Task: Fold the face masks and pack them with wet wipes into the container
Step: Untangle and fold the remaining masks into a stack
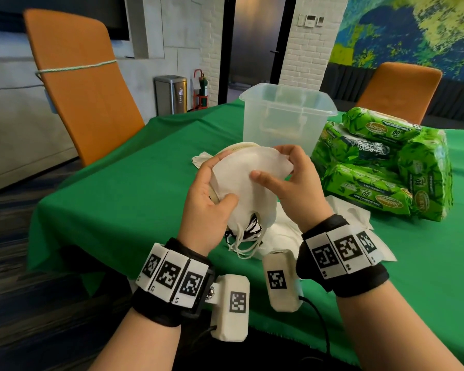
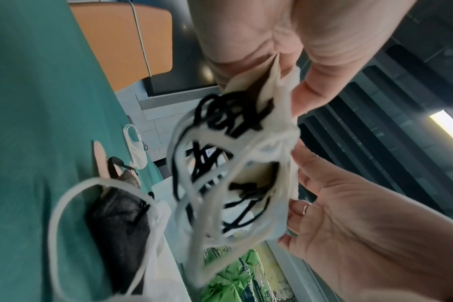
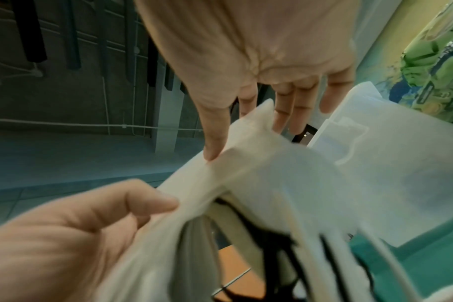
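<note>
Folding is the step in hand: a stack of white masks (image 1: 245, 180) is held up above the green counter (image 1: 123, 183), just in front of the clear tub (image 1: 288, 121); the left hand (image 1: 212, 202) grips the stack from its left edge, thumb curled over the front and fingers behind; the right hand (image 1: 287, 180) pinches the top right corner, thumb laid across the front face, fingers (image 3: 285, 114) bent over the upper edge; both sets of fingers are clamped on the masks. White and black ear loops (image 2: 220, 173) dangle in a tangle from the lower end of the stack. The tub stands open behind the hands, and something pale seems to lie low inside it, though the frosted wall hides what. Green packs of wet wipes (image 1: 381, 167) sit piled to the right of the tub, none yet packed as far as can be seen; more loose masks (image 1: 354, 215) lie on the counter under and beside the right wrist, and a black one (image 2: 117, 224) shows in the left wrist view. Judging from this, the next move calls for pressing the fold flat, tucking the loops so they do not snag the rim, then lowering the stack into the tub.
</note>
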Demonstrator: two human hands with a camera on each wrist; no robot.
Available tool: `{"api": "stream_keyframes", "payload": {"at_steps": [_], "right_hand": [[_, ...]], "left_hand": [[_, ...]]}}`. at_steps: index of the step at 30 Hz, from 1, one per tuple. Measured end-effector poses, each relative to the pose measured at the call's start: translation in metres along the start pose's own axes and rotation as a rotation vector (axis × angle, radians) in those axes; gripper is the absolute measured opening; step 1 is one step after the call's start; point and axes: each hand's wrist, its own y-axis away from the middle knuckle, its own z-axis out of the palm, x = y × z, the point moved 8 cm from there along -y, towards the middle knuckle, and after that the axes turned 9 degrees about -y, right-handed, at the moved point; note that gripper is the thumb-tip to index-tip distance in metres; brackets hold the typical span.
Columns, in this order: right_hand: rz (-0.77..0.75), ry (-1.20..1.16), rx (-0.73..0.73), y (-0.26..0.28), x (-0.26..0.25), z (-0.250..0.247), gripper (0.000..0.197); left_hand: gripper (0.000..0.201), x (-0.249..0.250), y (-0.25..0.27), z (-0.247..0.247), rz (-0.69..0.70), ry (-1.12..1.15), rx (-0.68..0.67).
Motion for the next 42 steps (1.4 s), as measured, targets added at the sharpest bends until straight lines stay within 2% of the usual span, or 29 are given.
{"api": "stream_keyframes", "payload": {"at_steps": [3,6,11,15,22,25,29,32,37,39,42], "right_hand": [[-0.02,0.077,-0.057,0.002,-0.003,0.004,0.051],[-0.059,0.122,-0.043,0.005,-0.009,0.002,0.052],[-0.119,0.151,0.014,0.007,-0.014,-0.002,0.037],[-0.134,0.127,0.011,0.009,-0.015,-0.003,0.027],[-0.182,0.115,-0.072,0.017,-0.018,0.002,0.032],[-0.2,0.163,-0.117,0.02,-0.019,0.004,0.034],[-0.168,0.261,-0.147,0.02,-0.019,0.005,0.036],[-0.108,0.283,-0.182,0.02,-0.015,0.005,0.046],[-0.059,0.285,-0.16,0.02,-0.008,0.001,0.057],[-0.043,0.267,-0.149,0.02,-0.006,0.0,0.052],[-0.022,0.204,-0.118,0.017,-0.001,-0.003,0.032]], "left_hand": [[0.044,-0.002,-0.001,0.002,-0.019,0.074,0.001],[0.041,-0.003,-0.002,-0.001,-0.014,0.018,0.037],[0.046,-0.006,-0.003,-0.007,-0.016,-0.081,0.062],[0.058,-0.011,-0.005,-0.009,-0.023,-0.131,0.056],[0.064,-0.017,-0.002,-0.008,-0.037,-0.114,0.019],[0.065,-0.016,0.0,-0.004,-0.035,-0.095,-0.04],[0.059,-0.016,0.003,0.003,-0.046,-0.064,-0.094],[0.052,-0.019,0.005,0.006,-0.068,-0.08,-0.119],[0.046,-0.021,0.005,0.008,-0.076,-0.093,-0.136],[0.046,-0.024,0.005,0.007,-0.089,-0.097,-0.135],[0.052,-0.026,0.004,0.003,-0.101,-0.118,-0.113]]}}
